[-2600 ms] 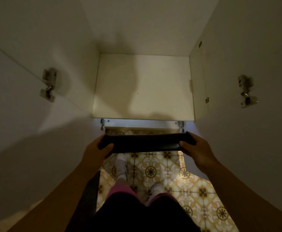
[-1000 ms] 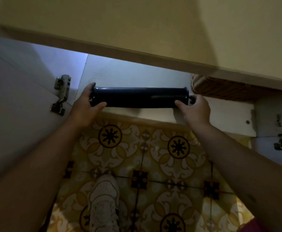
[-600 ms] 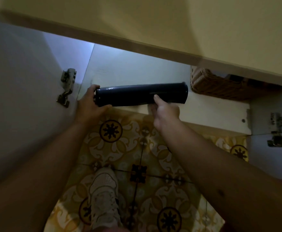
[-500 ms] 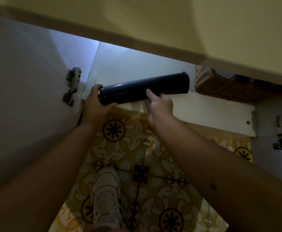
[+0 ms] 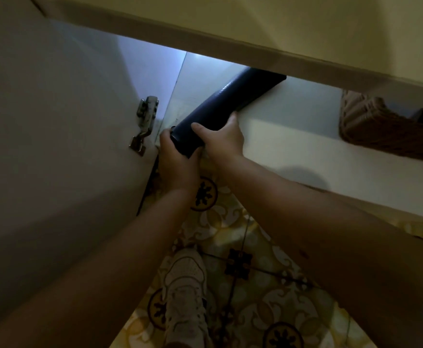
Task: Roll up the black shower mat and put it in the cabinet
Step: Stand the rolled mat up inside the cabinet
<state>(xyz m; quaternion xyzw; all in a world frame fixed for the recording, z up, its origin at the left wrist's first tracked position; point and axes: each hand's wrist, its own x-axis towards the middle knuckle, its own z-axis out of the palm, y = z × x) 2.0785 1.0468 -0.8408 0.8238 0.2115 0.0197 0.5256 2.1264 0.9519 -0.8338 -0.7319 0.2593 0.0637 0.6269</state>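
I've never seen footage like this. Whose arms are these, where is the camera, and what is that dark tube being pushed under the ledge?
There is no machine here: these are a person's own two bare arms, filmed by one wide-angle camera worn on their head, looking forward and down. That is why you see their white shoe on the patterned floor tiles below.

The dark tube is a rolled-up black shower mat. The left hand cups its near end, and the right hand grips it from above, just beyond that end. The roll points diagonally into an open cabinet, its far end over the white cabinet shelf and hidden under the overhanging top edge.

A woven basket sits on the same shelf to the right, apart from the roll. On the left is the open cabinet door with its metal hinge.
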